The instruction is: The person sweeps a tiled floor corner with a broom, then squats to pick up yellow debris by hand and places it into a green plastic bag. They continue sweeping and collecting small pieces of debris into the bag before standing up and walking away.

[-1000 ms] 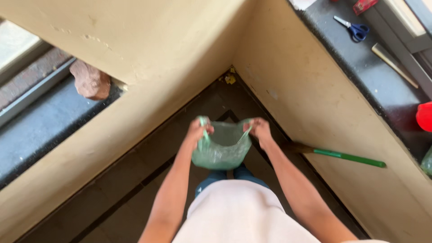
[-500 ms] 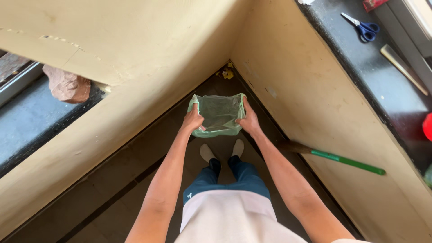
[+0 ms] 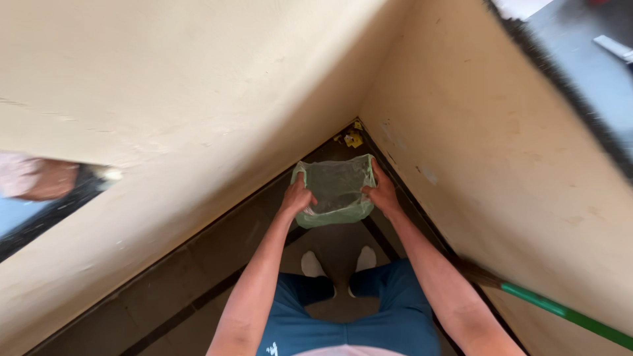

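Bag point(image 3: 335, 190) moved cornerward; hands point(image 3: 296, 197) hide its edges.

Hands point(image 3: 339, 194) boxed in corner: walls point(image 3: 198, 99) both sides, broom point(image 3: 560, 313) right; open floor point(image 3: 165, 303) left.

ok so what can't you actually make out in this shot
Head view:
- Inside of the green plastic bag: translucent film, contents unclear.
- Fingertips of left hand and right hand: curled over the bag's rim.
- Green broom handle: cut off by the right edge; its bristles barely show.
- Yellow scraps in the floor corner: too small to identify.
- Counter top: blurred.
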